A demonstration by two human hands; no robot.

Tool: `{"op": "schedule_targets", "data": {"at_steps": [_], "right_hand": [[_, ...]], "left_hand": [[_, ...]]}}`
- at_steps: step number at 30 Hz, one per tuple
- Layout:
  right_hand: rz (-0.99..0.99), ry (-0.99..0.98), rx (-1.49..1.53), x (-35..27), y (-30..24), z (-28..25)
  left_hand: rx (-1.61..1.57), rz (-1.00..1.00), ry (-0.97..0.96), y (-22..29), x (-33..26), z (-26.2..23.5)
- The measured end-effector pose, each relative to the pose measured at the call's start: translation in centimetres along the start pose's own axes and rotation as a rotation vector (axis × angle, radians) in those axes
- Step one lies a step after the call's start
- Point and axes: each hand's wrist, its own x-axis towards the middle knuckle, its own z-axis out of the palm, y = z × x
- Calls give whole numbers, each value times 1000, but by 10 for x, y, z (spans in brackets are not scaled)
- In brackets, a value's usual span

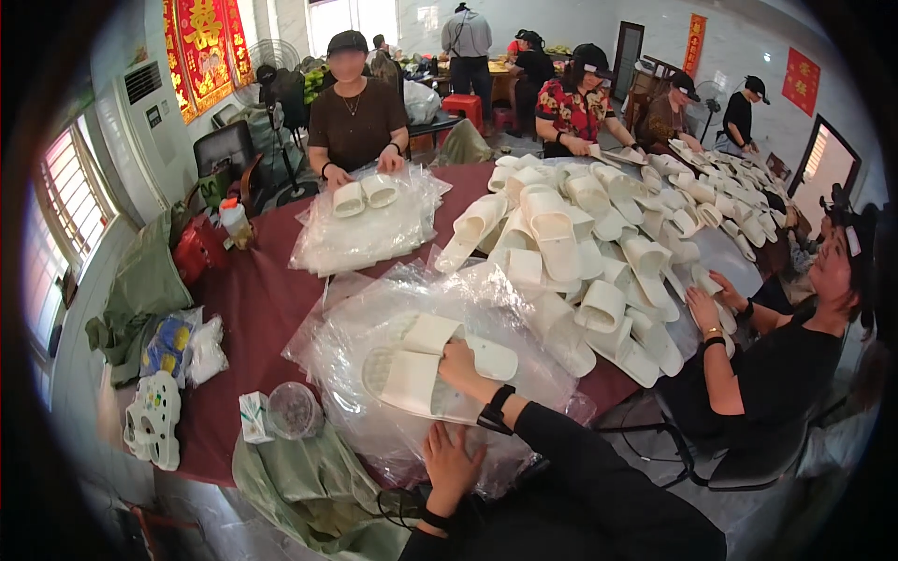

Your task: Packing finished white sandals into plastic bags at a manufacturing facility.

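Two white slide slippers lie side by side on a spread stack of clear plastic bags point(337, 327). The nearer slipper point(412, 381) has its broad strap facing up, and the farther slipper point(491, 357) sits just behind it. My right hand point(460, 367) reaches in between them, its curled fingers on the farther slipper by the strap; the fingertips are partly hidden. Below the nearer slipper, my left hand point(452, 463) rests at the near edge of the bags with its fingers apart, holding nothing.
A large heap of white slippers point(561, 234) covers the right of the maroon-covered table point(248, 309). Across from me a person point(358, 122) handles slippers on another bag stack point(323, 234). A round tub point(295, 411), small box point(254, 417) and white clogs point(154, 421) stand left. Another person point(767, 346) sits right.
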Motion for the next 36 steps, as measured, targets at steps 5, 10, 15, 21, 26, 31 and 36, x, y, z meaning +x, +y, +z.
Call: {"op": "schedule_targets", "data": {"at_steps": [5,10,15,21,26,31,36], "right_hand": [[-118,210,726,-2,-26,-46],[-144,-70,1395,-18,-33,-113],[56,-169,1453,-67,-36,-151],[211,-874,945,-129,1,-147],[-94,-940,1010,-159,-14,-162],[-484,-881,644,-167,25,-141],[-569,-773,701,-175,25,-141]], "left_hand": [[23,62,-2,-7,1,-1],[69,131,14,-4,12,-12],[110,154,-55,-2,18,-18],[119,271,-39,-41,-1,22],[196,353,35,-36,7,10],[276,484,89,-28,19,0],[-247,285,-59,-82,30,42]]}}
